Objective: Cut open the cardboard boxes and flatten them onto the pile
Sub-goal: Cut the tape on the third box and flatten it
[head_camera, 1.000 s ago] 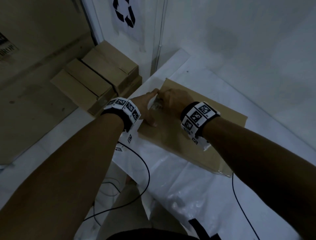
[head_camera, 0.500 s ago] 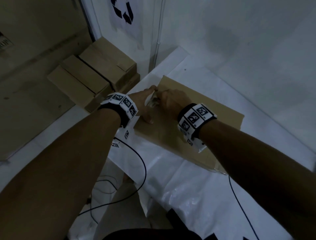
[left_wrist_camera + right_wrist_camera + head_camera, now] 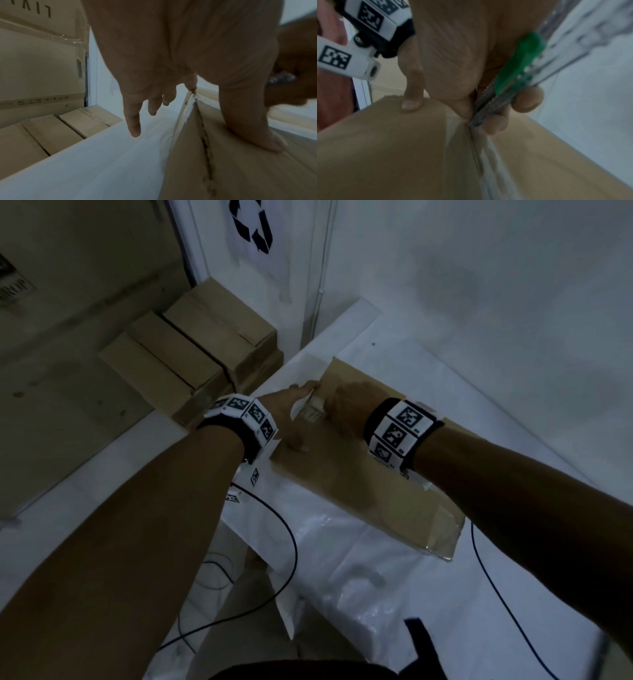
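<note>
A brown cardboard box [image 3: 359, 474] lies on the white table, with clear tape along its top seam [image 3: 476, 148]. My left hand [image 3: 291, 419] steadies the box's left edge near the far corner. Its thumb [image 3: 254, 128] presses on the top and its straight fingers [image 3: 133, 121] hang down beside the box's side. My right hand [image 3: 346, 409] grips a box cutter [image 3: 518, 65] with a green slider. The blade tip meets the taped seam at the far left end of the box. In the head view only a pale part of the cutter [image 3: 310, 414] shows between the two hands.
Several closed cardboard boxes [image 3: 191, 364] sit low to the left, beside a large carton [image 3: 68, 302]. A plastic sheet [image 3: 359, 577] covers the table in front of the box. Black cables [image 3: 291, 542] hang off the table edge. A white wall [image 3: 479, 302] stands close behind.
Both hands stay at the far left end of the seam. The view has shifted slightly, and no clear motion of the cutter shows.
</note>
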`<state>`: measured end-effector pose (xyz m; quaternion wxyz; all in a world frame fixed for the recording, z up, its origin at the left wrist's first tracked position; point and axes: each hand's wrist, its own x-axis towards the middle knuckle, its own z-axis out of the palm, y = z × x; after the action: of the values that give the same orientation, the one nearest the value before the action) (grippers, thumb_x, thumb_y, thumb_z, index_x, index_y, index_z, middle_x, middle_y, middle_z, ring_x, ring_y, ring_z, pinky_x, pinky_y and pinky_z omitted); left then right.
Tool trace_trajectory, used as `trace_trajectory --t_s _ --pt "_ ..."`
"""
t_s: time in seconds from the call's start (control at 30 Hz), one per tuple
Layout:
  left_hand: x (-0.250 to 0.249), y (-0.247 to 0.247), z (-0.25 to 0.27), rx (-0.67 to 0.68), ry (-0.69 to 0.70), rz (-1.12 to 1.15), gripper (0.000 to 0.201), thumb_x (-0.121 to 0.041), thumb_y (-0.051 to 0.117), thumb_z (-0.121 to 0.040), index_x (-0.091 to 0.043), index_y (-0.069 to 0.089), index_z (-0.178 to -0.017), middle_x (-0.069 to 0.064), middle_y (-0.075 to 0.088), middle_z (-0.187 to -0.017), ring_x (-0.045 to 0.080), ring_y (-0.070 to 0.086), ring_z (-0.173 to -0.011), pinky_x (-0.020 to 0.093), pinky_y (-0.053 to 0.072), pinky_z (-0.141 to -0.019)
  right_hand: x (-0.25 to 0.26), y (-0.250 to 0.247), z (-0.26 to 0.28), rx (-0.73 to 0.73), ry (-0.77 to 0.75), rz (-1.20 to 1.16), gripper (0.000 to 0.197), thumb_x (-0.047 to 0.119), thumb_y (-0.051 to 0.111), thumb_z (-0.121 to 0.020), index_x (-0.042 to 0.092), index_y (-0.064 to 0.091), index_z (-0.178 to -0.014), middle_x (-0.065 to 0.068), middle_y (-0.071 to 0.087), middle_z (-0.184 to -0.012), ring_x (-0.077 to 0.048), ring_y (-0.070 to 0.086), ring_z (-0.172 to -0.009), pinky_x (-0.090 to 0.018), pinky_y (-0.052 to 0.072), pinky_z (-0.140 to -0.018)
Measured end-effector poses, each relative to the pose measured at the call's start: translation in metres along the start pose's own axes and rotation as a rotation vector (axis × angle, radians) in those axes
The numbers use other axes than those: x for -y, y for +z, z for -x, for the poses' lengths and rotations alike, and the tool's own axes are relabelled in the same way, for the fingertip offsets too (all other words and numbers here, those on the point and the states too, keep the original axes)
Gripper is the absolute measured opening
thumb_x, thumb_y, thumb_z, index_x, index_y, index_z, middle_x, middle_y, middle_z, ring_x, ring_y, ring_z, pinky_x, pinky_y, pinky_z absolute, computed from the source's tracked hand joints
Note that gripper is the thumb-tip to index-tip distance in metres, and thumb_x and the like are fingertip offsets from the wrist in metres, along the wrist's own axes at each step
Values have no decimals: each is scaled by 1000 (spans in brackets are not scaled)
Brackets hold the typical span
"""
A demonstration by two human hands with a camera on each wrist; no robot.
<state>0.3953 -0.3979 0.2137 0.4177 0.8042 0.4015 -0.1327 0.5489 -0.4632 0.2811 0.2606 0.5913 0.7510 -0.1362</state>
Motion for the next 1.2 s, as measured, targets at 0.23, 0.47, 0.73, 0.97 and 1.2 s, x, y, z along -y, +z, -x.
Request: trace_trajectory --t_s 0.23,0.47,0.73,0.97,1.2 --pt "-7 -5 -2 53 6 -4 131 -26 89 -66 -33 -9 -153 6 -6 -163 24 5 -149 40 22 -118 -15 17 14 37 60 -97 34 31 38 -103 13 59 -123 -10 61 -118 -28 58 -95 -30 39 -75" --pt "-2 -2 -7 75 22 -39 136 -32 91 -61 -35 -10 -153 4 -12 -162 20 -5 -149 37 10 -120 -27 34 38 35 82 -80 24 26 41 -102 13 61 -102 -4 54 -85 -25 50 -73 -31 39 -67" --pt "-22 3 -2 50 -24 -318 132 -40 88 -65 -40 -14 -150 5 -20 -160 27 -11 -149 51 12 -120 -39 48 67 35 84 -195 33 33 38 -104 10 61 -110 -4 50 -89 -23 46 -75 -30 34 -69" --pt "-63 14 0 10 -2 -466 91 -34 67 -89 -27 3 -155 5 -18 -161 28 -12 -148 52 5 -119 -46 68 106 6 151 -203 30 29 37 -103 10 59 -108 -10 60 -97 -25 51 -77 -32 37 -68" --pt "-88 40 -2 68 53 -561 86 -39 66 -86 -32 13 -153 -2 -15 -162 23 -15 -148 61 7 -116 -26 54 96 -272 178 -414 32 37 44 -100 15 61 -117 -10 63 -117 -29 59 -105 -26 30 -73"
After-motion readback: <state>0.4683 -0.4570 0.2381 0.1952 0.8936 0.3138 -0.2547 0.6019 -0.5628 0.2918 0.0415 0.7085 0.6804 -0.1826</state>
